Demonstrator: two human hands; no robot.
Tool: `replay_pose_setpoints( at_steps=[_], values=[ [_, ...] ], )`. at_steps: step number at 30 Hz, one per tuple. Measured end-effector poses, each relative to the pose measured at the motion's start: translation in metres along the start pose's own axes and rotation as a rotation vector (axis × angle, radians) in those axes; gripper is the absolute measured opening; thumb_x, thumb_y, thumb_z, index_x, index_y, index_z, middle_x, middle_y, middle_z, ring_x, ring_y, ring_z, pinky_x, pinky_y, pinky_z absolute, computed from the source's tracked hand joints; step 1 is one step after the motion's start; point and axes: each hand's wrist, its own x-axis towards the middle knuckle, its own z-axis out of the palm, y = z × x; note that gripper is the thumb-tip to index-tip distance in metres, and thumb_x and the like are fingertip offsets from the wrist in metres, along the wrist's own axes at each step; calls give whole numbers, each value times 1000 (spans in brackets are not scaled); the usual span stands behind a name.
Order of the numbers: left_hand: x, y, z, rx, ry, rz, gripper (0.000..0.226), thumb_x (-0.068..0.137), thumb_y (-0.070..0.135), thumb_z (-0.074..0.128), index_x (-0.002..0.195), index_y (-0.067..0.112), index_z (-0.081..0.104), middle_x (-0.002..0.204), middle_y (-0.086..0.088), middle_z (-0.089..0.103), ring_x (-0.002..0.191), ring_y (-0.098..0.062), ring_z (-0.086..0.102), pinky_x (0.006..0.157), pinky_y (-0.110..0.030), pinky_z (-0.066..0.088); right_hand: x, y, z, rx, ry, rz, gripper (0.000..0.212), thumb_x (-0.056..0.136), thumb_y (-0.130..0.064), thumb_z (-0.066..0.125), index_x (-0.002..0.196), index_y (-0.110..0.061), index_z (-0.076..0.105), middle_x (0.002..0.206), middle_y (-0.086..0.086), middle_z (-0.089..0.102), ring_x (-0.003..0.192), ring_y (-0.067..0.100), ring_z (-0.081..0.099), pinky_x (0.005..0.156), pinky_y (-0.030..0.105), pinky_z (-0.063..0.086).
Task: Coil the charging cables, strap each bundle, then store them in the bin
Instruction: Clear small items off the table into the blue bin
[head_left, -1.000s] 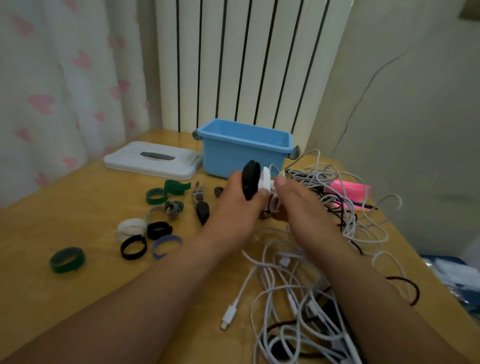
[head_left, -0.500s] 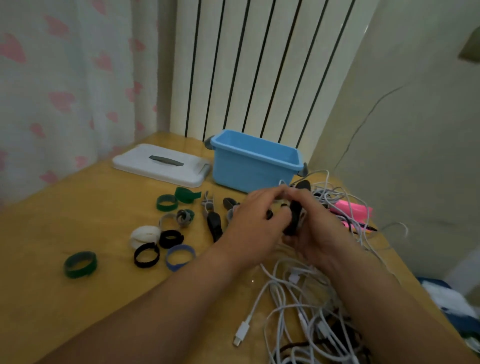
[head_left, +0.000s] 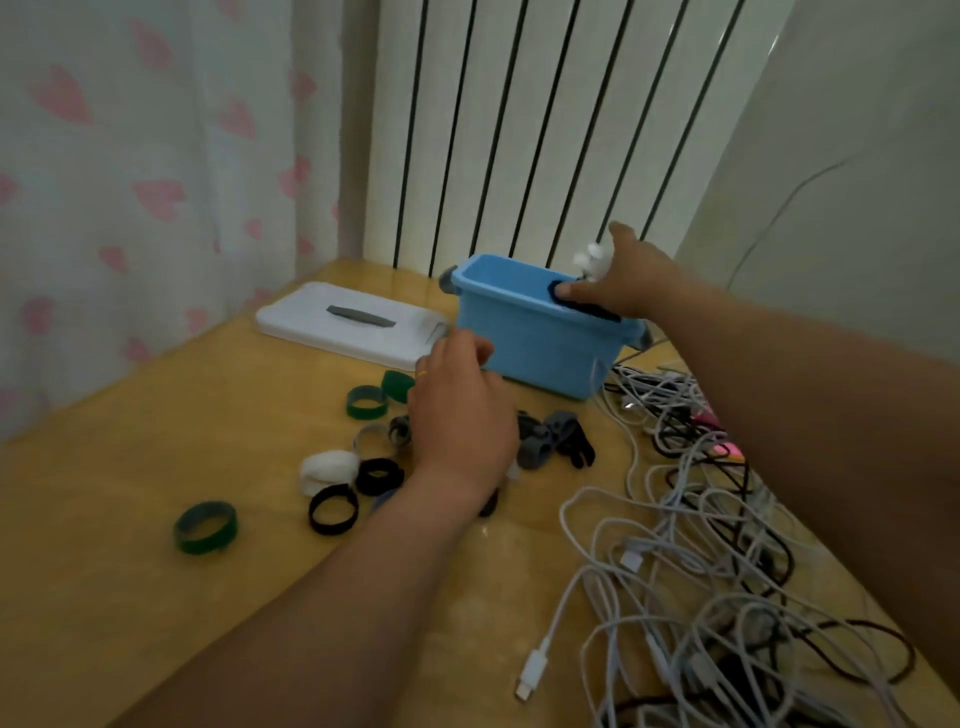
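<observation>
My right hand reaches over the open blue bin and holds a white cable bundle wrapped in a black strap, just above the bin's right end. My left hand hovers with loosely curled fingers, empty, over the loose straps in front of the bin. A tangle of white and black charging cables covers the right side of the wooden table.
The bin's white lid lies flat left of the bin. Green, black, white and grey strap rings are scattered mid-table, one green ring apart at the left. Something pink lies under cables. A radiator and curtain stand behind.
My right hand has carried the strapped bundle from in front of me up and back over the bin. My left hand has let go and dropped toward the straps.
</observation>
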Motion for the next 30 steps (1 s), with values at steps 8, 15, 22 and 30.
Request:
replay_pose_setpoints(
  at_steps=[8, 15, 22, 30],
  values=[
    [1, 3, -7, -3, -110, -71, 12, 107, 15, 52, 113, 24, 59, 113, 4, 66, 103, -17, 63, 84, -35, 55, -106, -6, 36, 284, 205, -103, 40, 100, -50, 61, 128, -22, 63, 109, 1, 69, 100, 21, 69, 74, 31, 47],
    [-8, 1, -3, 722, -430, 92, 33, 96, 54, 61, 111, 25, 63, 115, -4, 68, 113, -31, 59, 97, -46, 44, -165, 17, 98, 223, -145, -79, 56, 93, -67, 62, 137, -31, 62, 136, 4, 67, 122, 25, 63, 102, 41, 52],
    [-8, 4, 1, 746, -428, 122, 30, 96, 54, 62, 115, 30, 64, 113, 1, 70, 107, -27, 61, 92, -46, 35, -177, 31, 91, 415, -156, -109, 34, 84, -49, 80, 100, -22, 66, 94, -3, 68, 88, 17, 64, 73, 29, 48],
    [-5, 10, -3, 12, -213, -172, 18, 106, 29, 61, 122, 23, 54, 104, 2, 67, 90, -13, 66, 63, -28, 47, -164, 40, 99, 273, -71, -100, 27, 92, -47, 73, 90, -23, 60, 89, -1, 64, 85, 21, 62, 64, 33, 40]
  ],
)
